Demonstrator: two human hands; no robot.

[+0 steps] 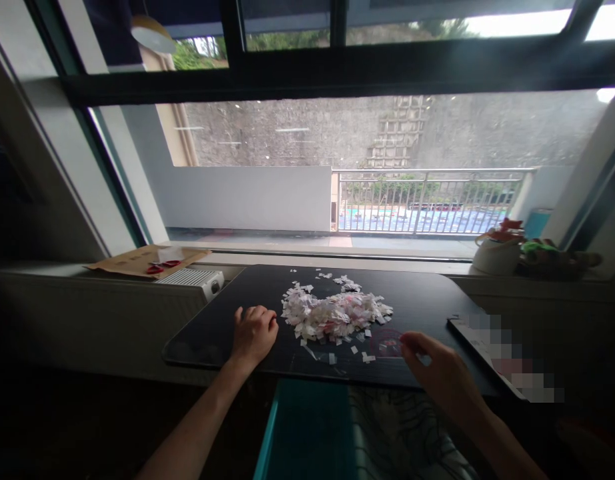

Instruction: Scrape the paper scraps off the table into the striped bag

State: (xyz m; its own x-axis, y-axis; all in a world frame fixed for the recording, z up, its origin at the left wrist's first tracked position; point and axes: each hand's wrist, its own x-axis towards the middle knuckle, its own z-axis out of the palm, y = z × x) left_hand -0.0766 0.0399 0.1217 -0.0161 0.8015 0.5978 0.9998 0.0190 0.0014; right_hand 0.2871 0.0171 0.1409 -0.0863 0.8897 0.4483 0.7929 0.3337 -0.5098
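A loose pile of small white paper scraps [337, 313], some tinged pink, lies on the dark tabletop [212, 333]. Just left of the pile, my left hand [256, 331] rests on the table with its fingers curled in; whatever may be under them is hidden. My right hand [434, 367] is over the near right part of the table, thumb and forefinger pinched at the edge of a clear plastic bag [387, 345] with faint red print. A few stray scraps [368, 357] and a small clear strip [332, 359] lie near the front edge.
A tablet-like flat item [477, 340], partly blurred out, lies at the table's right edge. Red-handled scissors [164, 266] rest on a brown paper bag [122, 260] at the left sill. Further right stands a white pot [494, 257]. A teal surface [312, 433] is below the table.
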